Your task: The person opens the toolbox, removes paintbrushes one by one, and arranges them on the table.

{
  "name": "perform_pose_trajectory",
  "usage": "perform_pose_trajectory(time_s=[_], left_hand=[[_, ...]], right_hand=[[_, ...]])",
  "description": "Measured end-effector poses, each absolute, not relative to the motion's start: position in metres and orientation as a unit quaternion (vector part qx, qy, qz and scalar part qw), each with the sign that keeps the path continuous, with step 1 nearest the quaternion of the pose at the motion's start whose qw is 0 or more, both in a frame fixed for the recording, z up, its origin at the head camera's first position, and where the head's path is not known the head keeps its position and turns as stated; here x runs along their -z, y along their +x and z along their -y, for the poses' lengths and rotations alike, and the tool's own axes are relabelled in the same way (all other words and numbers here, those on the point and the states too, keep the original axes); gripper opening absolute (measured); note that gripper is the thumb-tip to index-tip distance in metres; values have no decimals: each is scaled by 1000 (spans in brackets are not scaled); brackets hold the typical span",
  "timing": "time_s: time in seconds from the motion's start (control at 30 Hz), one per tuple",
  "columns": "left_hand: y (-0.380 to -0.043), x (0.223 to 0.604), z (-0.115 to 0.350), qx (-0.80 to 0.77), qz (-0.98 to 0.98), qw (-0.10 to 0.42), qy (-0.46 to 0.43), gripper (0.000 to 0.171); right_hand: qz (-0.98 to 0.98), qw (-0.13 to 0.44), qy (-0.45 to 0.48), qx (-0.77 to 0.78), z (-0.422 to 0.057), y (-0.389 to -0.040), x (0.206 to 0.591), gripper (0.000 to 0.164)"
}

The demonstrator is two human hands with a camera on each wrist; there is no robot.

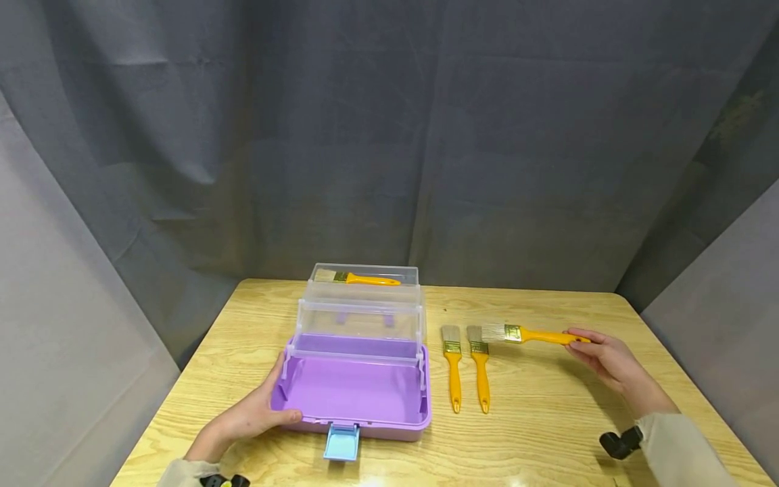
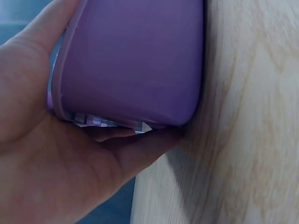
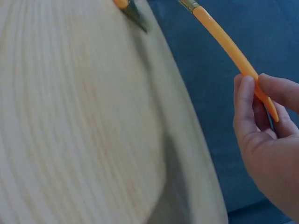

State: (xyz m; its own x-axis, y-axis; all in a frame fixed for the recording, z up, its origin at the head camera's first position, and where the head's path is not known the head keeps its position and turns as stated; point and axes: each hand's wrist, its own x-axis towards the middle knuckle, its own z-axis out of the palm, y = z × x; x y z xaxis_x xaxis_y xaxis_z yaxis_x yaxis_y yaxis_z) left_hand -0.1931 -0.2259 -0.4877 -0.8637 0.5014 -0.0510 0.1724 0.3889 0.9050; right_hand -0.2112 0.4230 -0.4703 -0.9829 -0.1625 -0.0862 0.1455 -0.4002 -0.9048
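The left hand [image 1: 258, 406] grips the left end of the purple box [image 1: 389, 426], its thumb at the front rim and fingers along the side. The right hand [image 1: 611, 362] pinches a paintbrush [image 1: 548, 337] near the end of its handle, lifted over the table [image 1: 535, 419], bristles towards the box.

The step in hand seems to be moving this brush while steadying the open box. The next move probably calls for a firm pinch and enough height to clear the brushes lying between.

Counted, there are four paintbrushes: the held one, a left table brush [image 1: 454, 379] and a right table brush [image 1: 482, 379] side by side to the right of the box, and a tray brush [image 1: 371, 279] lying crosswise in the top clear tray [image 1: 409, 275]. There is one box, with one blue latch [image 1: 342, 443] folded out. How many clear tiers it has is hard to tell.
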Motion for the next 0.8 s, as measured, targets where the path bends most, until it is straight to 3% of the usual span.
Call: perform_pose_trajectory(time_s=[0.6,0.8], left_hand=[[-193,486,226,-496,-831,167,191,119],[-192,486,226,-493,-832,170,191,118]], right_hand=[[-541,68,49,837,-444,-211,500,37],[-590,47,121,797,-443,-209,501,31]])
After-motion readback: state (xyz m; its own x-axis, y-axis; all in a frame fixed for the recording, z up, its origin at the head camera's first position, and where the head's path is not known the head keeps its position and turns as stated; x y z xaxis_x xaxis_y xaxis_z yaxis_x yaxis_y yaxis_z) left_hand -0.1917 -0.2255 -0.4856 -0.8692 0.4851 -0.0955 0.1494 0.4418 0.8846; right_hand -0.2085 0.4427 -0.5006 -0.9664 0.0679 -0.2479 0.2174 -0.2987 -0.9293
